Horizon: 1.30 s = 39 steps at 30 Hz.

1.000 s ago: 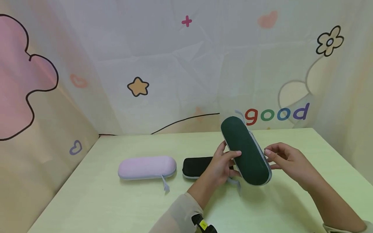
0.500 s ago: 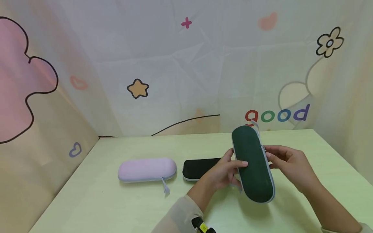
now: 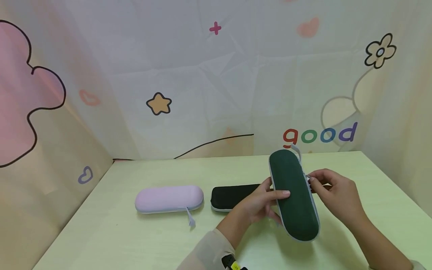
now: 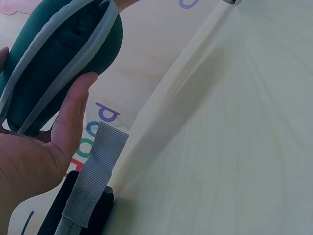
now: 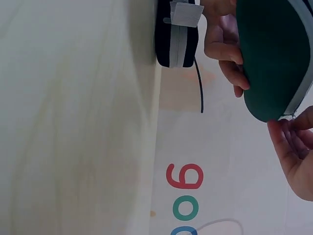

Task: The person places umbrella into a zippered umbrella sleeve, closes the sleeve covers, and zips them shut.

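Observation:
A dark green zip-up glasses case [image 3: 295, 213] is held above the table, tilted with its long side facing up and down in the head view. My left hand [image 3: 254, 204] grips it from the left, thumb across its front. At its right edge my right hand [image 3: 341, 197] pinches the zipper pull [image 5: 288, 117]. Pale zipper tapes stand apart in the left wrist view, with a dark green inside showing between them. A light strap [image 3: 297, 150] hangs out at the top end. Behind the left hand lies a black zip case [image 3: 231, 197], partly hidden.
A pink zip case [image 3: 168, 199] with a light strap lies on the left of the pale table [image 3: 118, 240]. A printed cloth backdrop [image 3: 216, 82] rises behind the table's far edge and along both sides.
Both hands have brought the green case lower and slightly to the right, turning it more upright. My right hand has come to the zipper pull. The pink and black cases stay in place.

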Available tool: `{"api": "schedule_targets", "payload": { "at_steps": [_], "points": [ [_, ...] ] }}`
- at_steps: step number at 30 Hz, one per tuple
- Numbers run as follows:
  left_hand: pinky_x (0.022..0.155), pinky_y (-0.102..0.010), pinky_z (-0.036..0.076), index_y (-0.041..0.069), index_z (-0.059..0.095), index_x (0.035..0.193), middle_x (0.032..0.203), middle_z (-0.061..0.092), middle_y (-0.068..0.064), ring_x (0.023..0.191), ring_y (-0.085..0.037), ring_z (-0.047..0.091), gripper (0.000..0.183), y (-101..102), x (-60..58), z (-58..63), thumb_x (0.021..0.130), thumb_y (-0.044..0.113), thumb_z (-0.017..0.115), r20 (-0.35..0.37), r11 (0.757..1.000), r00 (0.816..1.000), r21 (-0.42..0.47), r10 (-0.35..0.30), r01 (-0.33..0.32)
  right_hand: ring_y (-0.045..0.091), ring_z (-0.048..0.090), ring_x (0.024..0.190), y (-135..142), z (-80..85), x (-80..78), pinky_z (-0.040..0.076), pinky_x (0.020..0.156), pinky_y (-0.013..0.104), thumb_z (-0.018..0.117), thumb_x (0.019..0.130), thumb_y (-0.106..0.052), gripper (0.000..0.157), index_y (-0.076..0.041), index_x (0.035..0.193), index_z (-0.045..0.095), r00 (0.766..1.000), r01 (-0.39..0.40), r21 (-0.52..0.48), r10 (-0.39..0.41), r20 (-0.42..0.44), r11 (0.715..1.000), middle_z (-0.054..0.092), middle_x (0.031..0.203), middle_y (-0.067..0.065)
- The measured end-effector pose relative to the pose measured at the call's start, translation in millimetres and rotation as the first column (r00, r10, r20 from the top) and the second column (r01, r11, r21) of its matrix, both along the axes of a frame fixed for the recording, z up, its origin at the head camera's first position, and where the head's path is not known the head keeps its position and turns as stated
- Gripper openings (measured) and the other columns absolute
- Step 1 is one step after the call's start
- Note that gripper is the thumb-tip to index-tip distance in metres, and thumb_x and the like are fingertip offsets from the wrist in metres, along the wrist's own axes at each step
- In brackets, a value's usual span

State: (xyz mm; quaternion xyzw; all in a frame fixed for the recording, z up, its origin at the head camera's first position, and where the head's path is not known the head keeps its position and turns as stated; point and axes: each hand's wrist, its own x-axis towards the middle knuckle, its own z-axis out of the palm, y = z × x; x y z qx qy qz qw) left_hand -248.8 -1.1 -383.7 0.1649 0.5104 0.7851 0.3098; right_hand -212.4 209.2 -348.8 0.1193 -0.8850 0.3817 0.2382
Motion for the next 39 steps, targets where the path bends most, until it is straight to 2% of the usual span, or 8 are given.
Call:
{"api": "schedule_targets", "payload": {
  "at_steps": [7, 10, 14, 17, 23, 27, 32, 39],
  "points": [
    [0.072, -0.067, 0.045, 0.02, 0.038, 0.14, 0.126, 0.058, -0.009, 0.116, -0.027, 0.057, 0.055, 1, 0.0, -1.4, 0.09, 0.01, 0.062, 0.007, 0.999, 0.999, 0.012, 0.038, -0.038, -0.001, 0.061, 0.067, -1, -0.4, 0.8, 0.045, 0.065, 0.004, 0.065, 0.09, 0.002, 0.01, 0.001, 0.1, 0.068, 0.992, -0.048, 0.027, 0.051, -0.112, 0.998, 0.068, 0.083, 0.01],
    [0.07, -0.067, 0.046, 0.019, 0.04, 0.138, 0.124, 0.058, -0.008, 0.115, -0.026, 0.057, 0.054, 3, 0.0, -4.1, 0.09, 0.01, 0.061, 0.0, 0.998, 0.998, 0.011, 0.063, -0.063, 0.006, 0.063, 0.068, -1, -1.3, -0.3, 0.043, 0.068, 0.002, 0.064, 0.089, 0.005, 0.012, 0.001, 0.1, 0.067, 0.989, -0.067, 0.078, 0.076, -0.127, 0.995, 0.068, 0.085, 0.01],
    [0.065, -0.062, 0.05, 0.019, 0.04, 0.137, 0.124, 0.058, -0.008, 0.113, -0.025, 0.057, 0.053, 4, -0.2, -6.2, 0.089, 0.013, 0.061, -0.003, 0.997, 0.997, -0.003, 0.083, -0.083, 0.022, 0.068, 0.073, -1, -1.4, -0.3, 0.041, 0.071, 0.002, 0.061, 0.091, 0.005, 0.012, 0.001, 0.102, 0.065, 0.992, -0.07, 0.117, 0.082, -0.096, 0.991, 0.068, 0.088, 0.011],
    [0.062, -0.057, 0.053, 0.019, 0.04, 0.139, 0.125, 0.057, -0.008, 0.112, -0.026, 0.057, 0.055, 4, -0.9, -5.5, 0.089, 0.016, 0.061, 0.011, 0.994, 0.994, -0.015, 0.107, -0.107, 0.026, 0.069, 0.077, -2, -1.2, -0.1, 0.043, 0.072, 0.003, 0.059, 0.093, 0.005, 0.012, 0.0, 0.103, 0.064, 0.993, -0.085, 0.127, 0.095, -0.073, 0.988, 0.069, 0.091, 0.011],
    [0.07, -0.058, 0.054, 0.018, 0.036, 0.139, 0.125, 0.058, -0.011, 0.109, -0.03, 0.06, 0.056, -1, -6.2, -3.4, 0.089, 0.022, 0.06, 0.036, 0.984, 0.983, -0.013, 0.179, -0.179, 0.021, 0.067, 0.077, -4, -1.4, 1.1, 0.054, 0.072, 0.018, 0.061, 0.092, 0.005, 0.013, -0.002, 0.102, 0.064, 0.988, -0.137, 0.14, 0.146, -0.053, 0.981, 0.067, 0.09, 0.006],
    [0.072, -0.061, 0.052, 0.016, 0.035, 0.139, 0.125, 0.06, -0.012, 0.107, -0.03, 0.062, 0.056, -5, -10.4, -3.3, 0.089, 0.023, 0.059, 0.046, 0.976, 0.975, 0.004, 0.217, -0.218, 0.017, 0.064, 0.075, -5, -2.5, 1.6, 0.05, 0.07, 0.012, 0.062, 0.091, 0.007, 0.014, -0.003, 0.101, 0.064, 0.984, -0.156, 0.151, 0.167, -0.065, 0.976, 0.065, 0.088, 0.003],
    [0.074, -0.067, 0.048, 0.015, 0.037, 0.138, 0.127, 0.06, -0.012, 0.11, -0.033, 0.061, 0.054, -7, -14.4, -4.4, 0.089, 0.022, 0.059, 0.061, 0.959, 0.96, 0.052, 0.274, -0.277, 0.012, 0.056, 0.07, -5, -1.3, 2.1, 0.05, 0.059, 0.018, 0.062, 0.09, 0.008, 0.017, -0.004, 0.101, 0.064, 0.978, -0.181, 0.143, 0.193, -0.077, 0.973, 0.062, 0.087, 0.001],
    [0.074, -0.062, 0.051, 0.015, 0.04, 0.135, 0.123, 0.064, -0.014, 0.107, -0.034, 0.064, 0.052, -11, -16.7, -6.1, 0.088, 0.023, 0.061, 0.109, 0.931, 0.933, 0.093, 0.343, -0.353, 0.011, 0.055, 0.068, -5, -1.3, 3.7, 0.049, 0.056, 0.022, 0.061, 0.09, 0.008, 0.017, -0.006, 0.1, 0.062, 0.977, -0.197, 0.154, 0.207, -0.052, 0.968, 0.06, 0.088, 0.002]
  ]
}}
